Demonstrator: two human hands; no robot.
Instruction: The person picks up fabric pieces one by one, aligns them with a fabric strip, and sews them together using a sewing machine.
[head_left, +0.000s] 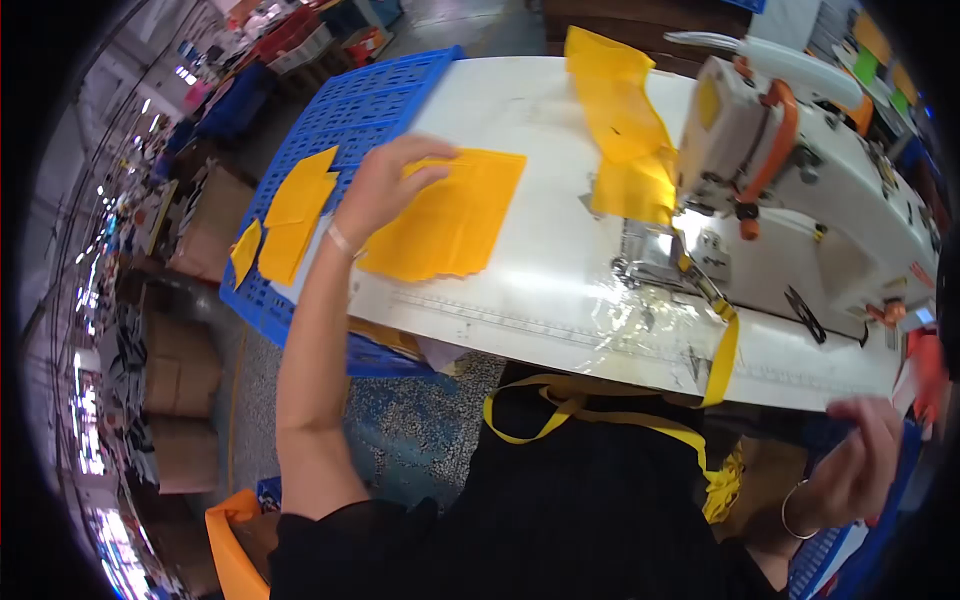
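Black shirt (590,500), then yellow fabric stack (455,222) partly under left hand (386,184).

White sewing table (545,250), one; a ruler strip (500,317) runs along its near edge. Sewing machine (830,170), one, at the right end. Yellow cloth (620,110), one length, reaches from the far edge to the machine. Yellow tape (722,360) hangs over the near edge. Yellow stack (455,225), one, toward the left edge; left hand (388,185) above it, thumb parted from bent fingers, contact unclear. Blue crate (385,90), at the left edge, bears yellow pieces (292,225). Right hand (855,465), blurred, off the near right corner.
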